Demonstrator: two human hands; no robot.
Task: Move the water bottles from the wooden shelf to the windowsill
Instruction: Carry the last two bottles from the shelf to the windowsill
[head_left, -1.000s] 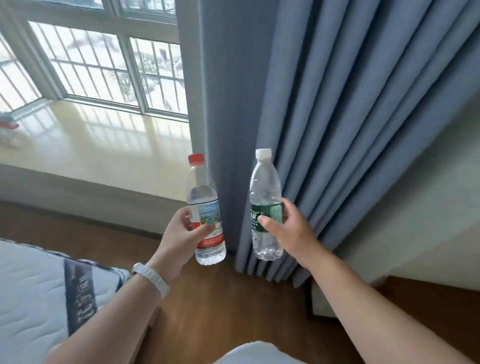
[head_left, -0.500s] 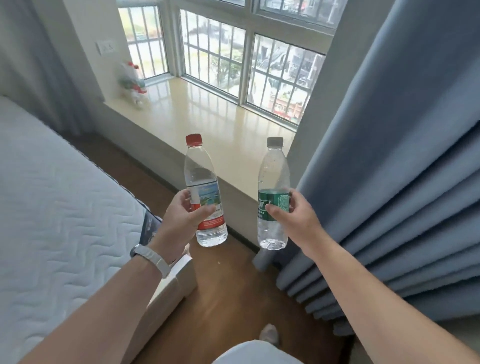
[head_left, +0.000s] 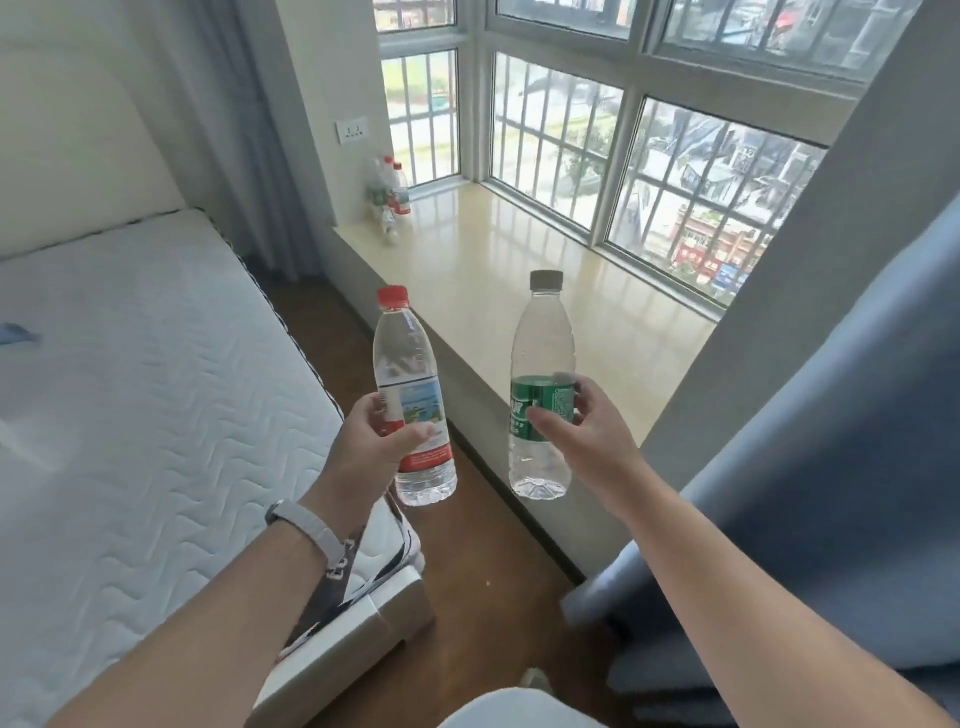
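Note:
My left hand (head_left: 370, 446) grips a clear water bottle with a red cap and red-and-white label (head_left: 410, 384), held upright in the air. A second clear bottle with a grey cap and green label (head_left: 543, 364) stands upright in my right hand (head_left: 582, 436). Both bottles hang over the floor gap just short of the cream windowsill (head_left: 519, 280). At the sill's far left corner stands a cluster of several water bottles (head_left: 389, 195). The wooden shelf is out of view.
A bare quilted mattress (head_left: 130, 389) on a white bed frame fills the left. Brown wood floor (head_left: 483, 582) runs between bed and sill. A blue-grey curtain (head_left: 831, 493) hangs at the right, against a grey wall pillar (head_left: 810, 260). Barred windows back the sill.
The view has swung left and closer to the window: the sill and the far bottle cluster now lie ahead. Both hands keep the same grip on their bottles.

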